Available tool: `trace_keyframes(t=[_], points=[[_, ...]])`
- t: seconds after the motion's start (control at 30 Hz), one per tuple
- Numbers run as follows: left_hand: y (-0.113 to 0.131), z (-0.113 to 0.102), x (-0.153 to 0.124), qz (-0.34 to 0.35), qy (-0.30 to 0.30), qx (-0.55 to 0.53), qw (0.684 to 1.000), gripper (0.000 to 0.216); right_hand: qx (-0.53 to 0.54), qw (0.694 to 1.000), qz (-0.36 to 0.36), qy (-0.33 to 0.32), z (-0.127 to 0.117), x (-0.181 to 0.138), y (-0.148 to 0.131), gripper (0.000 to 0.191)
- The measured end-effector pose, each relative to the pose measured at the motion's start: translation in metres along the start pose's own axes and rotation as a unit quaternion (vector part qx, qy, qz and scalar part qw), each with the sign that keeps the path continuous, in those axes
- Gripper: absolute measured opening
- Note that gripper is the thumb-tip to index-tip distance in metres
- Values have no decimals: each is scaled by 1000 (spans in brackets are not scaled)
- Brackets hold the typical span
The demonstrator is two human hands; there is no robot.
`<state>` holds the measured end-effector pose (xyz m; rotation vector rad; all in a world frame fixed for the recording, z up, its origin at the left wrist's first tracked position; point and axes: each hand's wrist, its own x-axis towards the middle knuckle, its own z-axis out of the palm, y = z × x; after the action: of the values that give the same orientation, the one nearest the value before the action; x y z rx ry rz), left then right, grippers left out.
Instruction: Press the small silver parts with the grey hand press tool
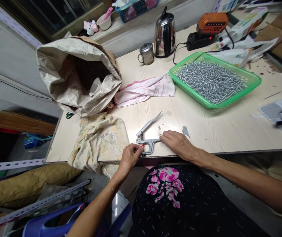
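Note:
Grey snap-fastener pliers [152,144] lie at the table's front edge, their handles spread apart, with a spring and a small red part near the jaws. My right hand [176,142] has its fingers closed on the end of the lower handle. My left hand [130,156] is pinched right beside the jaws; whatever is between its fingertips is hidden or too small to name. Left of it, several small metal pins [106,135] rest on a crumpled floral cloth [89,140]. A green basket [211,106] full of similar metal pins [208,80] stands at the back right.
An open woven sack [54,75] with dark contents and a white cup [95,86] stands back left. Behind are a pink-white towel [148,90], a metal mug [147,54], a kettle [164,34] and an orange battery [212,23] on a charger. A grey scrap [185,131] lies near my right hand.

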<state>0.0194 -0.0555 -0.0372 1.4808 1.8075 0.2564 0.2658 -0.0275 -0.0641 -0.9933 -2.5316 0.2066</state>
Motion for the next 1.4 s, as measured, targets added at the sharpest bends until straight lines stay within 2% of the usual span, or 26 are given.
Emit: trace_keyframes(t=[0.4,0.47,0.6,0.67,0.77,0.9,1.07,1.17,1.27,1.33,1.4], points=[[5,-2,4,-27,-24,14,999,27,12,993,-7,-113,-17,16,19,13],[5,-3,4,-24,-22,10,999,28,29,993,-8,-118,-19,21,24,33],[5,-2,3,-26,-13,5,1000,27,32,992,-25,-120,-14,34,37,93],[5,-2,2,-27,-10,1,1000,27,29,989,-36,-144,-10,43,44,102],[4,0,2,-22,-7,-5,1000,29,28,983,-48,-173,-8,55,51,102],[2,1,4,-20,1,-9,1000,29,19,985,-44,-168,-11,63,50,98],[2,2,0,-24,-1,13,1000,28,11,987,-26,-155,-13,60,42,73],[7,7,-10,44,76,67,994,26,17,987,-17,-157,-17,56,35,52],[17,15,-12,185,157,122,962,27,23,986,-7,-165,-21,53,28,39],[25,19,-3,269,142,161,939,48,33,984,-3,-173,-23,52,27,40],[31,19,12,320,92,192,923,65,39,983,0,-181,-25,50,29,51]])
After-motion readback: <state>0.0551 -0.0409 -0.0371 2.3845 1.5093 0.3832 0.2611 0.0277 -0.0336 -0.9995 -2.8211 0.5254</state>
